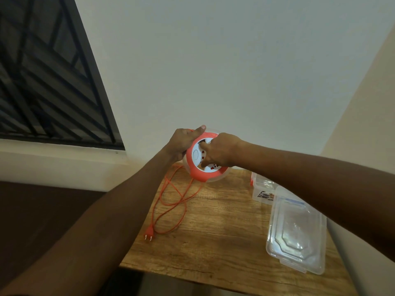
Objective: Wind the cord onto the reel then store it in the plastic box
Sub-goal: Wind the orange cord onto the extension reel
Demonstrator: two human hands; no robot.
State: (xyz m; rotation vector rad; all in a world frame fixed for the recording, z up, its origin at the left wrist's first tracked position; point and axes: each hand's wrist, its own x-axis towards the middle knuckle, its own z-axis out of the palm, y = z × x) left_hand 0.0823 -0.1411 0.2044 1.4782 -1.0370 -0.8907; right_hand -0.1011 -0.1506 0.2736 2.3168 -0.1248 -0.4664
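Note:
A round orange and white cord reel (197,167) is held up above the far end of the wooden table (213,242). My left hand (183,139) grips its upper left rim, thumb over the top. My right hand (220,149) has fingers pushed into the openings of the white centre. The orange cord (173,201) hangs from the reel and lies in loose loops on the table, ending in an orange plug (149,231) near the left edge. A clear plastic box (261,189) stands at the right, partly behind my right arm.
A clear plastic lid (297,233) lies flat near the table's right edge, in front of the box. A white wall rises behind the table. A dark barred window (47,77) is at the upper left.

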